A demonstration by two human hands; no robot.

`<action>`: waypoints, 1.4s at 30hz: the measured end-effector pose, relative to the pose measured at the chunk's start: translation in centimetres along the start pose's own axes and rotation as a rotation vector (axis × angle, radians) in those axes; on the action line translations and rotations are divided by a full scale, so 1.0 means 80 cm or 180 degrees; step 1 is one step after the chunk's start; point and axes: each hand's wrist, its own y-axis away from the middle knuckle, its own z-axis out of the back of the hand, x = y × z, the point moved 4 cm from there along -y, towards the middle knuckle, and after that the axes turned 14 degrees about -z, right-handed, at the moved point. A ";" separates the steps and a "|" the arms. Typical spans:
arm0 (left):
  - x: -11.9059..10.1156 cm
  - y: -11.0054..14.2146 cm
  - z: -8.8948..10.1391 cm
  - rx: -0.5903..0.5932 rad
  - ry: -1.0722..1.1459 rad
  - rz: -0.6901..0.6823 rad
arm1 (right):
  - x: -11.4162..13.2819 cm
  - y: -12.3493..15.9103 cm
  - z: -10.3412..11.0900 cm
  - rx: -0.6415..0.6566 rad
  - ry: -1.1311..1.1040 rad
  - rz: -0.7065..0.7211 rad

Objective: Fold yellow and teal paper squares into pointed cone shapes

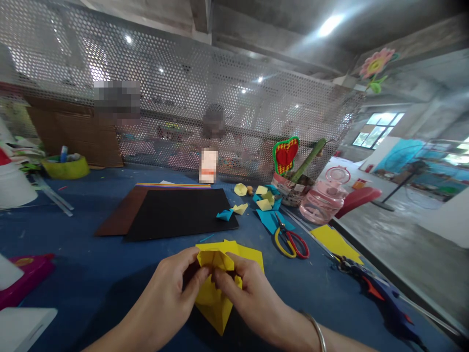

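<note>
The left hand (172,286) and the right hand (251,288) both gripped the yellow paper (215,303), thumbs and fingers pinching its folded upper part, with the thumbs close together at the middle. The yellow paper was on the near side of the black sheet (183,215), its lower end narrowed to a point towards the person; whether it touched the desk (117,278) could not be told. A bangle (318,331) circled the right wrist

The black sheet partly covered a brown sheet (122,212), which stuck out to its left. A small blue piece (224,215) lay over its right edge. To the right of the black sheet lay the scissors (289,239), closed, with one yellow and one red handle, their tips over blue paper (266,221). Farther right of it were yellow sheets (335,240) and, nearer the person, a glue gun (388,296). Beyond the scissors, right of the black sheet, stood a clear pink bottle (322,203), just beside a basket (289,189) holding a red heart (286,155)
</note>
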 end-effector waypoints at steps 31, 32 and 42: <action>0.000 0.010 0.004 -0.0400 -0.1191 -0.1464 | 0.025 0.025 0.022 -0.1585 0.2224 0.2602; -0.001 0.008 0.004 -0.0404 -0.1160 -0.1411 | 0.024 0.023 0.022 -0.1551 0.2200 0.2543; 0.002 -0.008 0.004 -0.0080 -0.0730 -0.0247 | 0.001 -0.004 0.028 -0.0579 0.0623 0.0367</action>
